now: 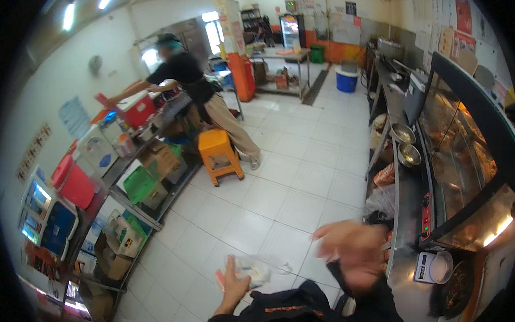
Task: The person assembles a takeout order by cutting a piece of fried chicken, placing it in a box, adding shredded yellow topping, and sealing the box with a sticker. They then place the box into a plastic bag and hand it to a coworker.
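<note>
At lower centre the left hand (234, 288) is closed on a crumpled, whitish plastic bag (257, 271), held out in front of the body, probably to keep it clear of the clothing; the right hand (354, 249), farther right, is too blurred to tell whether its fingers are together or holding anything. At lower right, a small scale (424, 268) stands on the steel counter (406, 269) just beside the glass display cabinet (467, 142), presumably within easy reach, with metal bowls (408, 154) higher up along the counter's edge.
</note>
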Motion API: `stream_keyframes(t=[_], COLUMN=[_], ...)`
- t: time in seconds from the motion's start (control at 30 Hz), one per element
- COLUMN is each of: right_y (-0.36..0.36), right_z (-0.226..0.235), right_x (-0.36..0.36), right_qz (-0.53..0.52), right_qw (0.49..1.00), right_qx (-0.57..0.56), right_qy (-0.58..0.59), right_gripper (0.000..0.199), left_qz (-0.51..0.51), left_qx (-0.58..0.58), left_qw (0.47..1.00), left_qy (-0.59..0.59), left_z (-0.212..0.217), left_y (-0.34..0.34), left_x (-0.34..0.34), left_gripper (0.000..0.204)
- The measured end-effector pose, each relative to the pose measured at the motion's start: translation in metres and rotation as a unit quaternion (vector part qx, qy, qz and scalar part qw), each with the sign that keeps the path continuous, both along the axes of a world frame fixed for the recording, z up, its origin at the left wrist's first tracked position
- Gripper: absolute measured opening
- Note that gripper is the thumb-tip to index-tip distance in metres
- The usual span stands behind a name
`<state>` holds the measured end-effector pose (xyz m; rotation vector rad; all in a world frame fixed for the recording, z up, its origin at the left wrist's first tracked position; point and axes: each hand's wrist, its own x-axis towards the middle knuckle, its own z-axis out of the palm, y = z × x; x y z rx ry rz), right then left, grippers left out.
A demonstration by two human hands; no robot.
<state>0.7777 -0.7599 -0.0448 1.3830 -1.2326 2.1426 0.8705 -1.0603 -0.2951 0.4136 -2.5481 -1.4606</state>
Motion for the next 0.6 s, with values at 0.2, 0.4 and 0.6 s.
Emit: stream_keyframes(t=[0.2,0.4,0.6], right_y=[0.043,0.201,0.211], right_z=[0.046,0.095,0.092], right_x=[-0.157,-0.432,-0.649], right_qz=[-0.003,0.196,0.038], right_qw=[0.965,0.980,0.961], right_qx=[-0.262,0.027,-0.244], right_qy=[0.010,-0.018,-0.122], right_gripper=[0.025,0.010,0.022], left_qz=[0.128,0.255,0.292], left_qx=[0.090,0.197,0.246], left_qw=[0.988,0.942,0.922], left_qy=[-0.017,0.094,0.055], left_z=[0.003,0.006,0.023], left_y=[0.028,0.117,0.192], left_x=[-0.217,-0.442,-0.649], left_gripper=[0.086,0.084,0.085])
